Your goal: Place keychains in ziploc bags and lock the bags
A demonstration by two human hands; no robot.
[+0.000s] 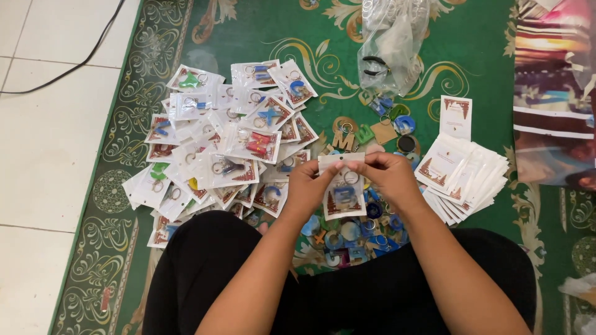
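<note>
The person sits cross-legged in black trousers [205, 267] on a green carpet [484, 56] with gold scrollwork. Just past the knees, between the forearms, lies a heap of loose keychains [347, 245], letter shapes in blue, orange and wood tones, partly hidden under the hands.

The left hand [308, 186] and right hand [390, 175] meet above that heap. Both pinch the top edge of a small clear packet [343, 192] with thumb and fingertips drawn close, the other fingers curled. The packet hangs upright between them and holds a blue letter keychain on a ring against a printed card.

To the person's left spreads a wide pile of filled packets [230, 142], overlapping at all angles, each with a coloured letter inside. To the right, a fanned stack of empty packets [465, 177] with cards lies near the right wrist, one single card [456, 116] just beyond it.

Beyond the hands sit a few more loose keychains [372, 130], then a crumpled clear plastic bag [392, 43]. White floor tiles [43, 136] border the carpet on the left, crossed by a black cable [68, 71]. A striped cloth [552, 93] lies at the far right.
</note>
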